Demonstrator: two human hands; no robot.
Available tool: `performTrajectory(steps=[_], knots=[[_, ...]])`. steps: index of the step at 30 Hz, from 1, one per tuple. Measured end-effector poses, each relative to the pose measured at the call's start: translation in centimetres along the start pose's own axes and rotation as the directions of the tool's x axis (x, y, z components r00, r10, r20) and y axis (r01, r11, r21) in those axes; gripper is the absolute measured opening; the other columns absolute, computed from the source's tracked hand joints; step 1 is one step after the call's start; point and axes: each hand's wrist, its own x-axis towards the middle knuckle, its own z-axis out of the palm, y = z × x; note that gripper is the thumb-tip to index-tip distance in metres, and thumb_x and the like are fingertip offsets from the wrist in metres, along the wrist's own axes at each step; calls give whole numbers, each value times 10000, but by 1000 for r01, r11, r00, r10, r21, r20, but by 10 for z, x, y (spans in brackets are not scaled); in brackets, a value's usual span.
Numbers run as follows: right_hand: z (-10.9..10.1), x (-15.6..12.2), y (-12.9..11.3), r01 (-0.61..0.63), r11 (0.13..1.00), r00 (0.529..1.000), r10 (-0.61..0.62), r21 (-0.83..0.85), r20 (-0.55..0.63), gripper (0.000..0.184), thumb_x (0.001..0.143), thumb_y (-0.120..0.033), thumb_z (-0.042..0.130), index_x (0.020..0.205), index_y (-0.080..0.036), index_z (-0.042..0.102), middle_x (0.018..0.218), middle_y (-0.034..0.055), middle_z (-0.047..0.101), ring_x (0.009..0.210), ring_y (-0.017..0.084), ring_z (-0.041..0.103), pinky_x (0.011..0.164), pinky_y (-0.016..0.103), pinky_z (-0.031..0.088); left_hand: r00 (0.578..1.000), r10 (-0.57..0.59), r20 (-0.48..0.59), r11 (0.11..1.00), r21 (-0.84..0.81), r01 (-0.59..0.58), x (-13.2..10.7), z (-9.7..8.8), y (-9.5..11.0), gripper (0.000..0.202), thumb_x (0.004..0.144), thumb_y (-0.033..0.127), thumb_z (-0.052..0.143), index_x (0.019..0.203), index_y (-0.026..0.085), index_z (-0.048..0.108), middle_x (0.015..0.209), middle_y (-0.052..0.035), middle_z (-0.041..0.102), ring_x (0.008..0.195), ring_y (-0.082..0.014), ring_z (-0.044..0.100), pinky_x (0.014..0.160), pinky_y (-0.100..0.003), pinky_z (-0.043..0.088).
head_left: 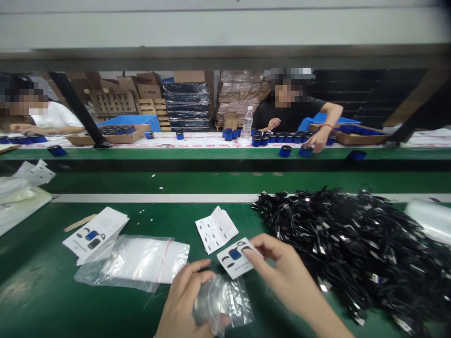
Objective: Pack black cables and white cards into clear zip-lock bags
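Note:
My left hand (186,300) is closed around a clear plastic bag (241,303). Something greyish shows inside that bag, but its kind is unclear. My right hand (282,272) pinches a white printed card (235,257) with blue and black pictures on it, just above the bag's upper end. Behind the card lies a folded white leaflet (216,230) with small printed figures. To the left of my left hand rests a flat zip bag (141,260) with white paper in it. A stack of printed cards (102,230) partly overlaps that bag's far left end.
A large heap of black cables (345,244) covers the right side of the green table. Farther right lies a clear plastic roll (430,218). Across the bench, a co-worker's hand (319,138) touches blue, black-topped items near a water bottle (247,122). Another person sits at far left.

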Motion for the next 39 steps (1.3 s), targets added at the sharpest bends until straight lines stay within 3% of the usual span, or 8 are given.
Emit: performTrajectory(steps=[4,12,16,19,27,30,36,39], knots=[[1,-8,6,-232,890,972,226,393,62,335,678,-468,678,635,-188,501,539,-20,573,474,100,492,427,195,401,995,19,-98,997,75,-12,0,3,-2,445,634,466,700,1005,268,556,1078,-50,622,1034,-300,553,963,-513,405],[21,-16,16,-291,865,956,275,408,99,419,642,-545,675,623,-190,453,514,-38,532,442,84,450,409,193,398,961,254,-109,942,253,-221,2,14,-2,390,626,174,548,997,248,456,896,-2,648,882,-236,577,1035,-498,243],[37,-27,19,-184,913,964,239,365,-113,349,710,-472,631,601,-200,442,533,-26,527,493,116,483,465,219,391,926,377,1,859,373,-350,7,9,-8,414,666,217,567,1058,231,432,863,6,663,788,-219,611,986,-458,299],[45,-34,19,-103,955,918,198,276,-344,311,739,-427,600,574,-201,465,541,-23,504,508,122,455,488,231,369,900,434,46,822,389,-417,8,8,-10,393,701,281,579,1060,223,431,828,19,664,731,-207,624,960,-437,310],[56,-36,27,-78,959,874,197,272,-444,348,760,-476,565,570,-216,433,558,-19,499,514,133,447,483,233,372,970,208,-123,949,267,-170,1,31,3,349,694,193,456,1042,222,456,772,9,588,754,-219,563,994,-478,235],[59,-40,31,-66,968,906,161,244,-393,360,767,-495,555,575,-216,434,581,-6,524,544,144,474,529,240,391,967,211,-142,949,268,-167,1,34,1,329,708,166,437,1031,218,461,776,-1,560,762,-221,545,964,-488,270],[49,-40,29,-125,952,983,157,280,-95,289,774,-420,553,617,-206,440,783,47,614,706,174,549,656,260,445,949,254,-189,937,290,-193,1,35,-3,316,711,87,430,1000,208,466,777,-8,530,769,-218,528,956,-485,286],[48,-37,32,-170,958,985,168,232,31,235,739,-324,565,608,-205,411,632,-10,530,623,147,505,580,230,412,942,278,-190,938,264,-224,0,41,-2,268,759,82,388,985,210,458,758,-1,520,738,-203,527,963,-484,289]])
